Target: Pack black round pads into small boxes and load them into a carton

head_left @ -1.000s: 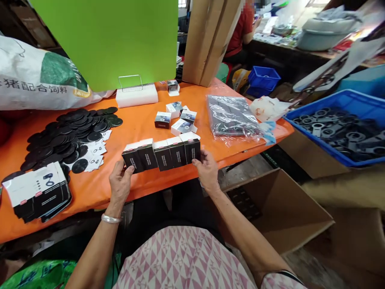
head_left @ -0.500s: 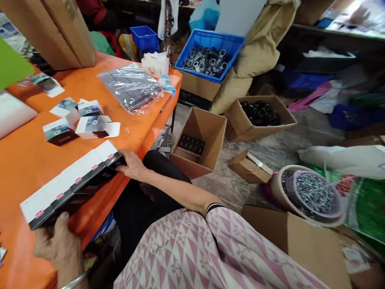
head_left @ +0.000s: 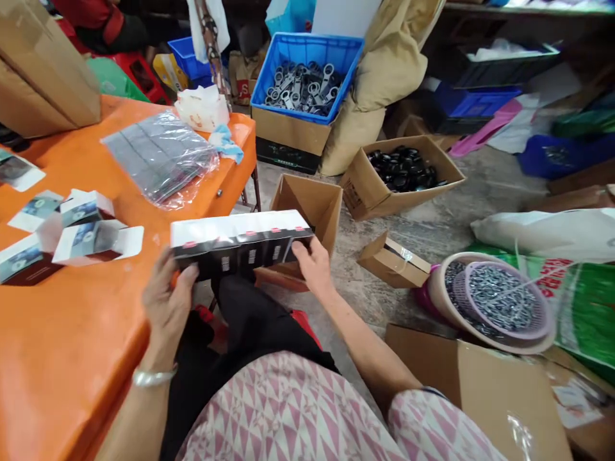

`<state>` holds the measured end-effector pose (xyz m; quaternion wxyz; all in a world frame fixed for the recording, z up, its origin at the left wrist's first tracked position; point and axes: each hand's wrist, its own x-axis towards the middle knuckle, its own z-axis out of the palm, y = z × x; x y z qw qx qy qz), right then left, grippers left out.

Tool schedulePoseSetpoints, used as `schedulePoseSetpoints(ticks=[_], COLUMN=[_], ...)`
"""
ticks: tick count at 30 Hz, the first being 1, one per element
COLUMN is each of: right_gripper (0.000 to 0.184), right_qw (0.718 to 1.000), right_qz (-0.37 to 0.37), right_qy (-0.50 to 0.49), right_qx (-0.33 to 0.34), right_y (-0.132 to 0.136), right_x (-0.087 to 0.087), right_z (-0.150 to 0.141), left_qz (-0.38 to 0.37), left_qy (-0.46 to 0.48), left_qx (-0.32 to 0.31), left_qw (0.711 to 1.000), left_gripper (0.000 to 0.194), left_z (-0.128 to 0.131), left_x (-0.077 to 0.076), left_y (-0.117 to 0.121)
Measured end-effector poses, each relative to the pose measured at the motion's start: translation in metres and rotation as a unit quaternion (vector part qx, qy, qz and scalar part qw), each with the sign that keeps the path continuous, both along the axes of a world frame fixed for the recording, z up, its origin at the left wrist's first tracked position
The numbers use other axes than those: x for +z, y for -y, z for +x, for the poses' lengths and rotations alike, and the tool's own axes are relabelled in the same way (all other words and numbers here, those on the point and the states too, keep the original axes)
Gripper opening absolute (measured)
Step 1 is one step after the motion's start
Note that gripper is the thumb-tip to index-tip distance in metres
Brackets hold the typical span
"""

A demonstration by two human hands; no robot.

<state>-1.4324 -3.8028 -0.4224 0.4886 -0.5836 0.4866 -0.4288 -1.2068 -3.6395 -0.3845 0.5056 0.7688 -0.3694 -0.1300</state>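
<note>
A row of small black-and-white boxes (head_left: 240, 241), pressed side by side, hangs in the air past the edge of the orange table (head_left: 86, 346). My left hand (head_left: 168, 298) grips the left end, and my right hand (head_left: 313, 259) clasps the right end. Behind the row, partly hidden by it, stands an open cardboard box (head_left: 307, 198) on the floor. Several open small boxes (head_left: 86, 240) with printed sides lie on the table to the left.
On the table lies a plastic-wrapped grey stack (head_left: 163, 153). Beyond it are a blue crate (head_left: 307, 77) of metal ring-ended parts and a carton (head_left: 403, 173) of black pieces. At right, a purple basket (head_left: 504, 298) of small metal parts sits in a tub. One person sits at the far left.
Both hands have lifted the row of boxes off the table and carried it right, over the floor beside the table. The camera view has turned slightly right.
</note>
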Motion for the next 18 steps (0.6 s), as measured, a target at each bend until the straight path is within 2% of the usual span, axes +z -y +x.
schedulePoseSetpoints(ticks=[2,4,6,8,10,13,18], right_gripper=[0.040,0.046,0.048,0.044,0.038,0.031,0.025], right_qw=[0.993,0.971,0.934,0.890,0.858,0.827,0.787], right_qz=[0.060,0.144,0.254,0.348,0.398,0.428,0.454], right_qy=[0.049,0.093,0.129,0.147,0.145,0.115,0.053], right_qx=[-0.095,-0.166,-0.216,-0.255,-0.291,-0.347,-0.415], right_y=[0.022,0.039,0.051,0.060,0.065,0.066,0.055], right_x=[-0.033,-0.070,-0.105,-0.134,-0.157,-0.182,-0.216], right_z=[-0.026,-0.038,-0.041,-0.039,-0.039,-0.050,-0.076], left_qz=[-0.023,-0.023,0.007,0.065,0.140,0.225,0.267], left_qy=[-0.011,-0.022,-0.002,0.040,0.081,0.103,0.039], left_qx=[-0.066,-0.135,-0.186,-0.224,-0.253,-0.279,-0.308], left_qw=[0.997,0.990,0.983,0.971,0.954,0.928,0.912], left_gripper=[0.038,0.038,0.035,0.030,0.026,0.024,0.025], left_z=[-0.017,-0.029,-0.037,-0.045,-0.055,-0.075,-0.104], left_x=[-0.008,-0.023,-0.042,-0.059,-0.077,-0.105,-0.158], left_y=[0.077,0.143,0.195,0.233,0.256,0.273,0.277])
